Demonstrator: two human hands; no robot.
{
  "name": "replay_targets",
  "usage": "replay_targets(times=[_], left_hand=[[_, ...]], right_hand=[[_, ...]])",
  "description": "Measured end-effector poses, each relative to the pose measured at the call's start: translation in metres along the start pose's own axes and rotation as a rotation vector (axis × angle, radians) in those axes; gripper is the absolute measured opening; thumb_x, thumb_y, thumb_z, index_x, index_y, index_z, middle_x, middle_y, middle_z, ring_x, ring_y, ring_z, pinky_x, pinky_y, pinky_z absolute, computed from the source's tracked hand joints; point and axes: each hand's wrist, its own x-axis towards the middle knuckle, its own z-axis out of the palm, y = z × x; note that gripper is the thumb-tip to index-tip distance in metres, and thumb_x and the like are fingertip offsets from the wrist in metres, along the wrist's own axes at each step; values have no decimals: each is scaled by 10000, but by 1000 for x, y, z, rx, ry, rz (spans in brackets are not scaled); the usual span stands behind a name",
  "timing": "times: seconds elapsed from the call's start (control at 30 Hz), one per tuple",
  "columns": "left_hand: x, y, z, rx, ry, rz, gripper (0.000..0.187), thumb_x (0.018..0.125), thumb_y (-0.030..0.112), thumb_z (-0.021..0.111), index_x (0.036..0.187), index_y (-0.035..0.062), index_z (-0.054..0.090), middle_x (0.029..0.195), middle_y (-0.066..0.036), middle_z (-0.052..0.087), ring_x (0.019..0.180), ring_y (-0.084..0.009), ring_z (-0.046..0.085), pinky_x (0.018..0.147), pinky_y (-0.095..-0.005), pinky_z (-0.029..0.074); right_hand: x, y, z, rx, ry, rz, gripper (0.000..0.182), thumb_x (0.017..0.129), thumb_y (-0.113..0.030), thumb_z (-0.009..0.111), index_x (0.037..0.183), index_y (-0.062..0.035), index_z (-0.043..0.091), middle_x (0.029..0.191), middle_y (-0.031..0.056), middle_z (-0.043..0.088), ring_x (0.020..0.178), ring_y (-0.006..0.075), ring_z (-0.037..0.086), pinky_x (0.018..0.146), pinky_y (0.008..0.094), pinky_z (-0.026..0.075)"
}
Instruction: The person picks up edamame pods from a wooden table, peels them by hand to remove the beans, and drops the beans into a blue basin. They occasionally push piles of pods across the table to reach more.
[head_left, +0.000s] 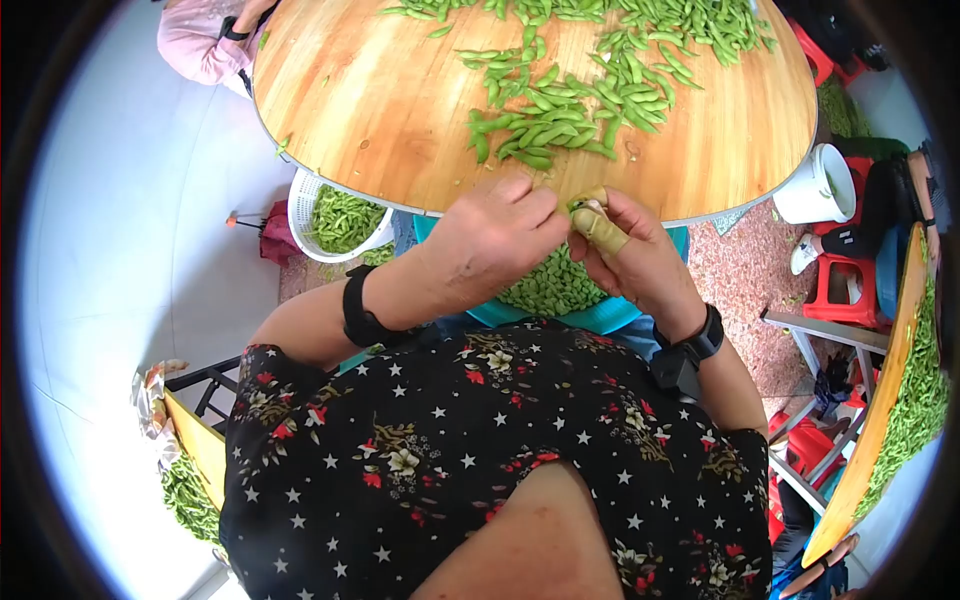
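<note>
A green pod (577, 204) sits at the thumb tip of the right hand (632, 243), beyond the basin's center and just short of the worktop edge. Only a small part shows, so its long axis cannot be determined. The right hand grasps the pod between a thumb in a yellowish cover (603, 232) and the bent fingers. The left hand (505, 240) is at the pod's 8 o'clock, fingers curled and fingertips just beside it; whether they pinch anything cannot be told. The right hand is the nearer of the two.

A turquoise basin (612, 318) of shelled beans (555, 287) lies below the hands at 6 o'clock. Loose pods (560, 133) lie at 12 o'clock on the wooden worktop (370, 120), the closest cluster near its edge.

Room layout, from the hands: white basket (301, 215) with pods at 9 o'clock; white bucket (808, 195) at 3 o'clock; red stool (845, 285) and a second wooden worktop (868, 420) between 3 and 5 o'clock; pink sleeve (195, 45) of another person at 10 o'clock.
</note>
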Motion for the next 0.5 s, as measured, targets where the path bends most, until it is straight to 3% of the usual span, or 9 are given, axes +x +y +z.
replay_targets(times=[0.17, 0.27, 0.33, 0.37, 0.4, 0.43, 0.5], left_hand=[[-3, 5, 0, -55, -4, -13, 139, 663, 50, 616, 765, 65, 524, 718, -67, 442, 674, -232, 501, 565, -330, 438], [-10, 1, -12, -79, -54, -59, 103, 713, 65, 624, 775, 61, 541, 732, -77, 472, 691, -248, 524, 577, -348, 445], [-23, -3, -32, -82, -84, -102, 85, 749, 84, 628, 785, 57, 556, 747, -83, 498, 710, -258, 544, 588, -359, 454], [-31, -6, -48, -7, -357, -283, 88, 777, 114, 631, 800, 56, 570, 761, -90, 521, 743, -265, 565, 604, -371, 464], [-37, -10, -58, 70, -628, -461, 103, 804, 144, 633, 815, 54, 584, 775, -97, 545, 776, -272, 586, 620, -382, 475], [-40, -19, -58, 73, -628, -460, 103, 804, 144, 633, 815, 54, 584, 775, -97, 545, 776, -272, 586, 620, -382, 475], [-43, -48, -47, 162, -343, -392, 136, 821, 193, 631, 856, 62, 614, 825, -106, 594, 836, -281, 602, 658, -388, 489]], right_hand=[[5, 2, -2, 43, 2, 102, 145, 964, -190, 542, 903, -61, 521, 705, 11, 571, 434, 40, 416, 377, 198, 277], [6, 10, -5, -129, -5, 101, 118, 928, -138, 553, 850, -54, 523, 682, 18, 572, 441, 64, 462, 393, 216, 321], [5, 19, -8, -342, -203, 54, 139, 903, -137, 541, 806, -37, 528, 669, 46, 572, 450, 114, 514, 435, 261, 390], [3, 19, -10, -341, -209, 55, 139, 903, -137, 541, 806, -37, 528, 669, 46, 572, 450, 114, 514, 435, 261, 390], [0, 16, -12, -576, -268, 49, 166, 908, -158, 538, 807, -26, 535, 663, 62, 568, 459, 132, 528, 458, 279, 411], [0, 14, -14, -811, -322, 40, 195, 913, -180, 534, 808, -15, 543, 657, 78, 565, 467, 151, 543, 480, 298, 432], [2, 15, -14, -804, -327, 85, 226, 935, -223, 515, 890, -8, 570, 655, 89, 563, 472, 158, 544, 481, 318, 435]])
